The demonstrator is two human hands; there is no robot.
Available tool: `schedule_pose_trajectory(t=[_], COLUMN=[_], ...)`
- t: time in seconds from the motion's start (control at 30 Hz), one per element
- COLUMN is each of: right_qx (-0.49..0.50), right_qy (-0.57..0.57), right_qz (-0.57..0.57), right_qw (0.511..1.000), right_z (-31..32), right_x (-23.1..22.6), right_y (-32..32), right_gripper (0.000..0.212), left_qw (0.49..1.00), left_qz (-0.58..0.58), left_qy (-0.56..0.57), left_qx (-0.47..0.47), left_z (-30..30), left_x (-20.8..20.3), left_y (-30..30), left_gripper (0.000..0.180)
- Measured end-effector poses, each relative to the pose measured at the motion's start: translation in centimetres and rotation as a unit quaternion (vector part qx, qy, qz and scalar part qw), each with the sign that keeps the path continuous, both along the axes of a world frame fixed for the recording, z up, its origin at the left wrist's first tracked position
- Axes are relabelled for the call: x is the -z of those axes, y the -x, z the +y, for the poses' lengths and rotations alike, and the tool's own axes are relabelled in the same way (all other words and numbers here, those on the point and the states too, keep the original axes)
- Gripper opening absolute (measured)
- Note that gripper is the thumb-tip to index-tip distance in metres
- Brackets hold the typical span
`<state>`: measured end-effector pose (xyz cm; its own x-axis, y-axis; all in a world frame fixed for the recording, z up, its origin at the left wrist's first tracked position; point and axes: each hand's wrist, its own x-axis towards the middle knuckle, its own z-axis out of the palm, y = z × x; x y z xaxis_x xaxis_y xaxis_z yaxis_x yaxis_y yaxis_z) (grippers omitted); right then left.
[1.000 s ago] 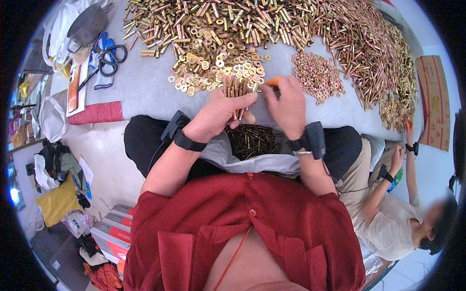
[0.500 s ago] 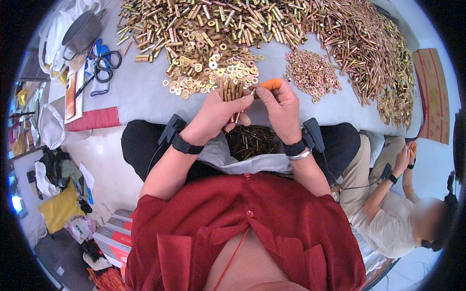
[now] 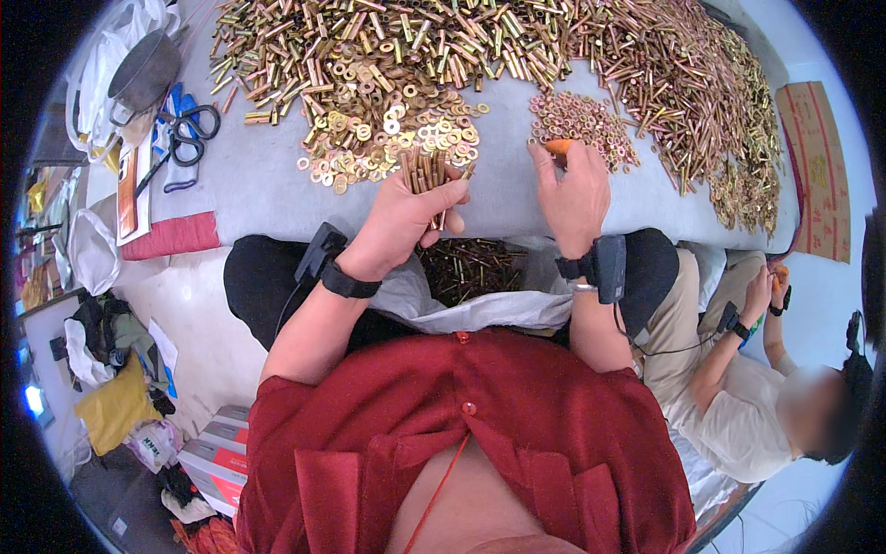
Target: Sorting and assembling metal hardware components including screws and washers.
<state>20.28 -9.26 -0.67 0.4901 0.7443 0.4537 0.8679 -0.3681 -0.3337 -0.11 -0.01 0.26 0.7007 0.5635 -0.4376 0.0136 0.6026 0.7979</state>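
Note:
My left hand [image 3: 395, 220] is closed round a bundle of slim brass-coloured bolts [image 3: 422, 175], which stand upright out of the fist. One bolt [image 3: 469, 172] juts out past the thumb at a slant. My right hand [image 3: 574, 203] is at the near edge of a heap of small nuts [image 3: 591, 129]. Its thumb stands apart from the index finger, which wears an orange finger cover [image 3: 559, 146]; the other fingertips are partly hidden. Flat round washers [image 3: 388, 138] lie in a pile just beyond my left hand.
Metal sleeves [image 3: 388, 42] cover the far side of the grey table, with a long heap of bolts [image 3: 683, 92] at right. A white sack [image 3: 406, 295] of dark bolts is open in my lap. Scissors [image 3: 189, 134] and a pan [image 3: 143, 69] lie left. A co-worker [image 3: 738, 415] sits right.
My right hand has left the bundle and moved right to the nuts, its thumb and finger parting. The left hand keeps hold of the bolts. The whole view has shifted slightly.

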Motion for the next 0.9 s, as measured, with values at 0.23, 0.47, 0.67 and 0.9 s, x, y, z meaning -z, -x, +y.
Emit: schedule_pose_trajectory(t=[0.23,0.47,0.67,0.9], right_qx=[-0.071,-0.192,-0.204,-0.208], right_qy=[-0.015,-0.051,-0.057,0.036], right_qz=[0.128,0.452,0.439,0.237], right_qw=[0.989,0.87,0.873,0.948], right_z=[0.8,0.5,0.1,0.0], right_x=[1.2,-0.4,-0.9,-1.8], right_y=[0.4,3.9,4.3,3.5], right_gripper=[0.013,0.011,0.013,0.017], left_qw=[0.998,0.989,0.972,0.946], left_qz=[0.02,0.059,0.066,0.057], left_qy=[-0.054,-0.132,-0.224,-0.319], left_qx=[-0.016,0.007,-0.001,-0.013], left_z=[0.0,-0.3,-0.9,-1.1], left_x=[0.1,1.1,0.9,1.8], left_y=[-0.2,-0.4,-0.5,-0.7], left_gripper=[0.021,0.02,0.018,0.016])
